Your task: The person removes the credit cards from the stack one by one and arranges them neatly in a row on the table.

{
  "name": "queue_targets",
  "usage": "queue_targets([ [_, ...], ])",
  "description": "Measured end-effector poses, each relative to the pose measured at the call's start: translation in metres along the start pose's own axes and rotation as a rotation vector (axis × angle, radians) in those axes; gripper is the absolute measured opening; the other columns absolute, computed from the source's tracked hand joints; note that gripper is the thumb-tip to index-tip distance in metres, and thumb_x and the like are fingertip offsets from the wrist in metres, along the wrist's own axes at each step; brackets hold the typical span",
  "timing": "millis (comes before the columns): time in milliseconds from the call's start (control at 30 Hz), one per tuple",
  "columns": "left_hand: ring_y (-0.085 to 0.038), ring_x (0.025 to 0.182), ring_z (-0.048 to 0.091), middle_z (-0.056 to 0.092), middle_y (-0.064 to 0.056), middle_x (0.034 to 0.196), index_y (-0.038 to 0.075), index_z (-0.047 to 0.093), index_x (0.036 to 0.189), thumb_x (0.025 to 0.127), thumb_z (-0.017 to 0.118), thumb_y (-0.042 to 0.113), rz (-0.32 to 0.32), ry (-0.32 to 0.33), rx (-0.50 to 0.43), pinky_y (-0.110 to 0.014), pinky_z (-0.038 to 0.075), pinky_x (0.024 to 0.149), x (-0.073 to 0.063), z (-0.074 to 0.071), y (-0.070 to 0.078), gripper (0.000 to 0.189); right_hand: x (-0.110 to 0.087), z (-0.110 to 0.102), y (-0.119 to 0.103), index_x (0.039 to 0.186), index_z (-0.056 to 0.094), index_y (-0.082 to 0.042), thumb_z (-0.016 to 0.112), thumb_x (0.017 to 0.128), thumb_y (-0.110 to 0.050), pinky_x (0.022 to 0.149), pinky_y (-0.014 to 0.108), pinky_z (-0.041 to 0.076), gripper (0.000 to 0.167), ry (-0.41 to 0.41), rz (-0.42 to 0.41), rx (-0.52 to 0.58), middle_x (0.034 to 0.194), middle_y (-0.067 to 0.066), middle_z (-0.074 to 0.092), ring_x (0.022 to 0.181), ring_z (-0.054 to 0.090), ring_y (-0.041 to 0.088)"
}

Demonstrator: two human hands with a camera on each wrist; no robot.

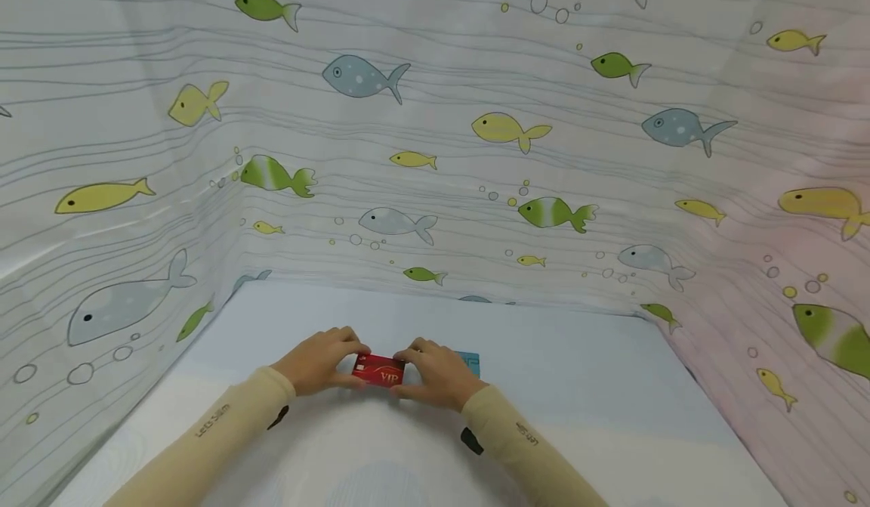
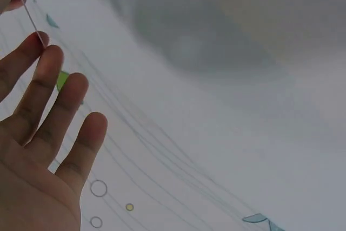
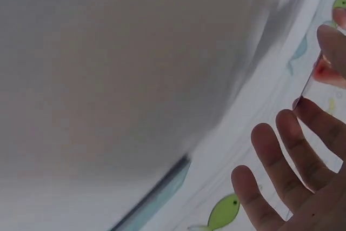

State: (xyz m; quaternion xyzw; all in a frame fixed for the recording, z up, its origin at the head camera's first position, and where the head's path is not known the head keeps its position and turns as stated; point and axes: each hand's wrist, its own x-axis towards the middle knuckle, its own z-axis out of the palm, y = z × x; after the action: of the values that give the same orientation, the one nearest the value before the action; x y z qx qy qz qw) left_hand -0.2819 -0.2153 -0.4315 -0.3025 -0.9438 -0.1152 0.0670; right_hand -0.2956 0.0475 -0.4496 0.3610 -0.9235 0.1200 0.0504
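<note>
A red card (image 1: 379, 369) with "VIP" lettering and a chip-like square is held up between my two hands above the white table. My left hand (image 1: 319, 362) pinches its left end between thumb and fingers. At the right end, my right hand (image 1: 438, 375) pinches it the same way. The card appears only as a thin edge in both wrist views, where the other fingers of the left hand (image 2: 40, 150) and right hand (image 3: 305, 174) are spread. A blue card-like piece (image 1: 472, 361) shows just beyond the right hand, which hides part of it.
The white tabletop (image 1: 584, 386) stretches around both hands. Pale curtains printed with fish (image 1: 448, 190) enclose its back and sides. Cream sleeves cover both forearms, and dark straps or devices (image 1: 471, 440) show below the wrists.
</note>
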Motion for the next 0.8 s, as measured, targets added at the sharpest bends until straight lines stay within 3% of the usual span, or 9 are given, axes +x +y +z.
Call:
queue_targets([
  [200,-0.016,0.093,0.059,0.061,0.004,0.108,0.015,0.073,0.122,0.080,0.085,0.047,-0.031,-0.013,-0.019,-0.040,0.054,0.080,-0.027,-0.013,-0.016,0.054,0.018,0.013,-0.030,0.129,0.069,-0.027,0.075,0.084,-0.059,0.078,0.025,0.053,0.055,-0.009,0.048,0.043,0.113,-0.007,0.062,0.094,0.058,0.007],
  [467,-0.018,0.098,0.060,0.062,0.005,0.109,0.013,0.072,0.124,0.079,0.085,0.043,-0.064,-0.043,-0.032,-0.042,0.053,0.081,-0.055,-0.029,-0.038,0.056,0.042,0.025,-0.064,0.124,0.072,-0.031,0.076,0.080,-0.064,0.081,0.023,0.051,0.055,0.022,0.073,0.070,0.109,-0.013,0.062,0.096,0.055,0.003],
  [800,-0.021,0.100,0.061,0.062,0.005,0.110,0.011,0.071,0.126,0.080,0.084,0.045,-0.098,-0.074,-0.096,-0.042,0.054,0.083,-0.072,-0.024,-0.056,0.059,0.053,0.040,-0.083,0.122,0.073,-0.030,0.078,0.080,-0.063,0.082,0.024,0.050,0.054,0.016,0.123,0.108,0.107,-0.013,0.063,0.093,0.055,0.002],
])
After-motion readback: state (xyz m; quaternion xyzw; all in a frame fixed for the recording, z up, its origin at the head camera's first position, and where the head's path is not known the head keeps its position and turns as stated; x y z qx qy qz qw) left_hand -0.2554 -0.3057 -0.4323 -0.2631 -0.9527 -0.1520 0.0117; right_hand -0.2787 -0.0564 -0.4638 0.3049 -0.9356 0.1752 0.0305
